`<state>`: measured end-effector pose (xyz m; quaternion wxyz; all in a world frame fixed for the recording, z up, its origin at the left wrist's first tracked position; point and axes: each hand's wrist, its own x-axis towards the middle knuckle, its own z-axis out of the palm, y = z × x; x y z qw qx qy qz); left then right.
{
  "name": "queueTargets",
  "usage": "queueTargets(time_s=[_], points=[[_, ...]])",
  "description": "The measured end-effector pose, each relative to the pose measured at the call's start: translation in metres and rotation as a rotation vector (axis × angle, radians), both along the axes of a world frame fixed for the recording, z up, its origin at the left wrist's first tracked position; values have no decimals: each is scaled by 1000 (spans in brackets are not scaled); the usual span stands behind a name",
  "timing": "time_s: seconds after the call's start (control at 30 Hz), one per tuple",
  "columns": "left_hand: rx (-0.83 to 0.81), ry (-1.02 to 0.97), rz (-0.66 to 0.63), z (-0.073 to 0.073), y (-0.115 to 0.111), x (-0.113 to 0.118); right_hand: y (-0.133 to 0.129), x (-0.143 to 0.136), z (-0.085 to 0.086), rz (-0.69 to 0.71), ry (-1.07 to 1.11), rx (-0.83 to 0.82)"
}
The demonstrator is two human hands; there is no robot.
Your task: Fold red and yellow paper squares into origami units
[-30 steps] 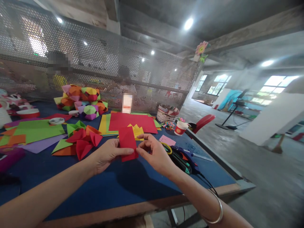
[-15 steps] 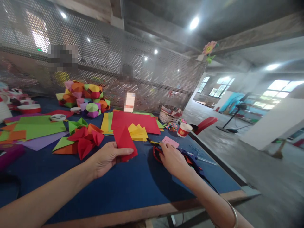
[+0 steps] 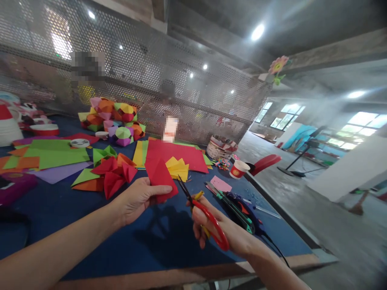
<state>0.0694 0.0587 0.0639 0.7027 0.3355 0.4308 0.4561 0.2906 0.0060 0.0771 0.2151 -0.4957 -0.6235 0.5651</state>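
My left hand pinches a folded piece of red paper between thumb and fingers, above the blue table. To its right, my right hand is closed around red-handled scissors; their dark blades point up and left, apart from the paper. Something yellow also shows at the scissors and fingers. Behind the held paper lie folded yellow pieces and a large red sheet on a stack. Red folded petals sit left of my left hand.
Right of my right hand lie a green cutter, a dark blue tool with a cord, and pink paper. Farther back stand a paper cup, a basket and paper balls. A perforated screen rises behind.
My right hand has lifted the scissors from the table and moved left and nearer. The green cutter is now uncovered. My left hand still holds the red paper. The view has shifted slightly.
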Motion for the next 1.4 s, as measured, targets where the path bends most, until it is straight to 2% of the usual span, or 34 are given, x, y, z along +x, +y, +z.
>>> queueTargets(time_s=[0.27, 0.4, 0.7, 0.9, 1.27, 1.4], points=[[-21, -37, -17, 5, -7, 3, -6, -4, -12, 7, -64, 173], [-26, -50, -19, 5, -9, 2, -11, -8, -10, 11, -185, 246], [-57, -92, -8, 8, -12, 3, -12, -11, -10, 19, -250, 291], [-42, -102, -7, 5, -12, 3, -11, -14, -9, 7, -247, 306], [-39, -70, -14, 5, -12, 3, -11, -21, -10, -54, -166, 278], [-59, -78, -24, 6, -13, 4, -10, -21, -16, -76, -130, 273]])
